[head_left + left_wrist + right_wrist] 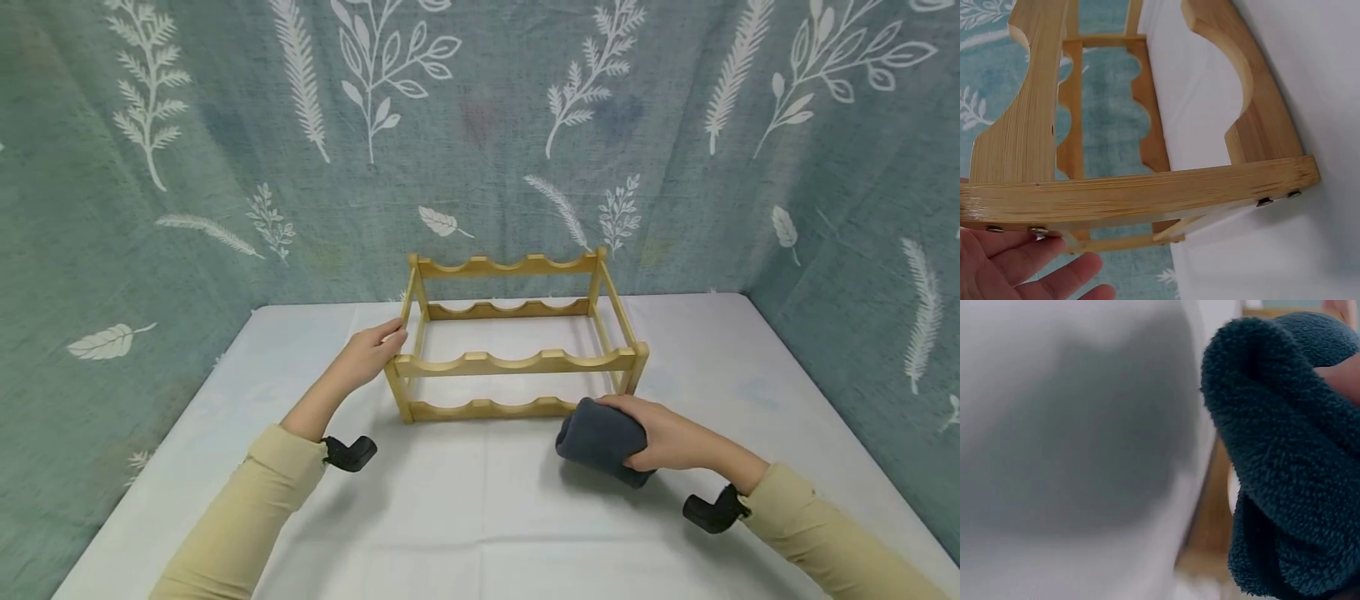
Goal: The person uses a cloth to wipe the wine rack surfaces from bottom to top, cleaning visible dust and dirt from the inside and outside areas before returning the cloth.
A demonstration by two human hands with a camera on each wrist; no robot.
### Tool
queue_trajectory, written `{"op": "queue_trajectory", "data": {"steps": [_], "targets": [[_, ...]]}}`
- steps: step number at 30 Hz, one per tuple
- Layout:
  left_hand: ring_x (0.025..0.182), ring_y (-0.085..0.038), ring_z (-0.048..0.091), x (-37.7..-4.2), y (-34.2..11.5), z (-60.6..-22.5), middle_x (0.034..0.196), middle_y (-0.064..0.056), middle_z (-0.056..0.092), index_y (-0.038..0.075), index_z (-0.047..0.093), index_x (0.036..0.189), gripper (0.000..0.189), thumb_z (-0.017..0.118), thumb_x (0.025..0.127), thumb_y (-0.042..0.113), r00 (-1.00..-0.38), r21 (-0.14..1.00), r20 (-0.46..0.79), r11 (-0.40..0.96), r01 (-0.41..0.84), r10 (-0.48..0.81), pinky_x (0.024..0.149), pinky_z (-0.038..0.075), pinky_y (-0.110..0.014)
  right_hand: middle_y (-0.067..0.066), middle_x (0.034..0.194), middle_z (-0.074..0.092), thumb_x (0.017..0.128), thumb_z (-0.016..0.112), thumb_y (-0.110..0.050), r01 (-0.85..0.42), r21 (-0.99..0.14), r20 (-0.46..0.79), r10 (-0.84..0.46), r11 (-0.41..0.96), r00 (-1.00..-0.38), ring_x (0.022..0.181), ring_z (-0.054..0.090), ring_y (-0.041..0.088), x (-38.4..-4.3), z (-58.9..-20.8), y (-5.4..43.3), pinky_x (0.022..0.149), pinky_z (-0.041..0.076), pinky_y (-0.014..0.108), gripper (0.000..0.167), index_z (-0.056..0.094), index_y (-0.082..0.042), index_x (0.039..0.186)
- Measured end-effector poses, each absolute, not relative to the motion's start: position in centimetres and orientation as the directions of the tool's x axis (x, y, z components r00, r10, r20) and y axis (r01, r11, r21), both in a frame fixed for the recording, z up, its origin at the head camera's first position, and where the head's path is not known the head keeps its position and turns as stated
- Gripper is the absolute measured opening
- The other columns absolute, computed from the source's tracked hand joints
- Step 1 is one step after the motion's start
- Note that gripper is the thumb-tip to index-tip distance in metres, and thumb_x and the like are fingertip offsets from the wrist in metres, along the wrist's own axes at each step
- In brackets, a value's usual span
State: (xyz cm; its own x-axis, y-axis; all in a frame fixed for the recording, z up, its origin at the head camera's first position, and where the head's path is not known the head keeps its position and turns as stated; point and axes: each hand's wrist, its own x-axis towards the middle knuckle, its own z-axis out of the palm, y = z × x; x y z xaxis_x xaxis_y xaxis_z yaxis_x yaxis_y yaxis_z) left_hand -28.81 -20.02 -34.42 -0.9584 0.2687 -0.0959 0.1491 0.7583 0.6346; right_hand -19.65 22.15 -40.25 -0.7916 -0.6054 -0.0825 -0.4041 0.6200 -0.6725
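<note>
A two-tier wooden bottle rack (517, 363) with scalloped rails stands on the white-covered table. My left hand (372, 354) grips its upper left corner near the front. In the left wrist view, the fingers (1063, 275) lie against the outer side of the post (1147, 197), close to its screw heads. My right hand (663, 429) holds a dark blue-grey towel (600, 442), folded into a thick roll, in front of the rack's lower right corner. Up close in the right wrist view, the towel (1297, 469) shows a fuzzy terry surface, and most of the hand is hidden behind it.
The white tablecloth (420, 517) spreads around and in front of the rack. Behind the table hangs a grey-green curtain (480, 183) with white leaf prints, which also borders both sides. A black wrist camera (349, 454) sits on each wrist.
</note>
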Motion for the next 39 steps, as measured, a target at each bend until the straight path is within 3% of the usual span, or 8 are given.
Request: {"op": "queue_trajectory", "data": {"steps": [5, 10, 15, 22, 27, 34, 39], "targets": [[0.129, -0.039, 0.034, -28.9, -19.7, -34.7, 0.145, -0.021, 0.03, 0.008, 0.023, 0.146, 0.056, 0.031, 0.099, 0.038, -0.96, 0.651, -0.104, 0.747, 0.133, 0.262, 0.101, 0.032, -0.052, 0.011, 0.138, 0.039, 0.072, 0.071, -0.007, -0.489, -0.65, -0.099, -0.703, 0.582, -0.705, 0.116, 0.046, 0.027, -20.4, -41.0, 18.6, 0.086, 0.041, 0.045, 0.08, 0.032, -0.01, 0.141], [0.13, -0.038, 0.033, -28.9, -19.6, -34.9, 0.145, -0.021, 0.03, 0.007, 0.024, 0.146, 0.055, 0.032, 0.099, 0.035, -0.96, 0.681, -0.093, 0.72, 0.132, 0.264, 0.102, 0.031, -0.052, 0.008, 0.129, 0.046, 0.072, 0.073, -0.016, -0.492, -0.645, -0.165, -0.736, 0.584, -0.657, 0.106, 0.05, 0.021, -21.3, -42.0, 16.6, 0.083, 0.043, 0.037, 0.075, 0.035, -0.01, 0.136], [0.13, -0.037, 0.033, -28.8, -19.7, -35.1, 0.144, -0.02, 0.031, 0.008, 0.024, 0.146, 0.054, 0.032, 0.099, 0.035, -0.963, 0.691, -0.083, 0.711, 0.13, 0.256, 0.103, 0.03, -0.052, 0.005, 0.121, 0.048, 0.071, 0.074, -0.021, -0.492, -0.639, -0.149, -0.723, 0.591, -0.675, 0.105, 0.046, 0.021, -21.5, -42.7, 16.3, 0.084, 0.041, 0.04, 0.064, 0.045, -0.012, 0.128], [0.129, -0.038, 0.034, -28.6, -19.9, -34.9, 0.144, -0.02, 0.031, 0.008, 0.025, 0.145, 0.054, 0.032, 0.099, 0.035, -0.967, 0.687, -0.071, 0.715, 0.131, 0.246, 0.102, 0.031, -0.053, 0.012, 0.14, 0.037, 0.08, 0.069, -0.019, -0.516, -0.644, -0.027, -0.69, 0.565, -0.723, 0.124, 0.04, 0.032, -20.6, -42.8, 16.4, 0.092, 0.038, 0.051, 0.067, 0.037, -0.016, 0.139], [0.13, -0.038, 0.032, -28.5, -20.2, -34.7, 0.145, -0.02, 0.029, 0.008, 0.024, 0.146, 0.054, 0.03, 0.099, 0.035, -0.965, 0.685, -0.078, 0.716, 0.132, 0.252, 0.103, 0.03, -0.052, 0.016, 0.142, 0.034, 0.085, 0.065, -0.014, -0.627, -0.583, 0.063, -0.741, 0.516, -0.669, 0.128, 0.036, 0.037, -20.4, -42.8, 16.5, 0.093, 0.039, 0.052, 0.055, 0.045, -0.022, 0.135], [0.131, -0.037, 0.032, -28.6, -20.2, -34.6, 0.146, -0.019, 0.029, 0.008, 0.023, 0.146, 0.056, 0.03, 0.099, 0.038, -0.963, 0.687, -0.085, 0.715, 0.13, 0.256, 0.103, 0.029, -0.052, 0.016, 0.146, 0.027, 0.087, 0.059, -0.015, -0.594, -0.571, -0.047, -0.746, 0.566, -0.664, 0.128, 0.034, 0.039, -20.5, -43.2, 16.0, 0.092, 0.037, 0.054, 0.051, 0.046, -0.029, 0.134], [0.131, -0.038, 0.031, -28.8, -20.3, -34.6, 0.145, -0.02, 0.029, 0.008, 0.024, 0.146, 0.055, 0.031, 0.099, 0.036, -0.963, 0.687, -0.082, 0.714, 0.132, 0.257, 0.103, 0.029, -0.053, 0.017, 0.147, 0.025, 0.081, 0.068, -0.033, -0.6, -0.542, -0.062, -0.74, 0.588, -0.669, 0.128, 0.033, 0.041, -20.1, -43.4, 15.6, 0.094, 0.035, 0.057, 0.057, 0.046, -0.029, 0.134]]}}
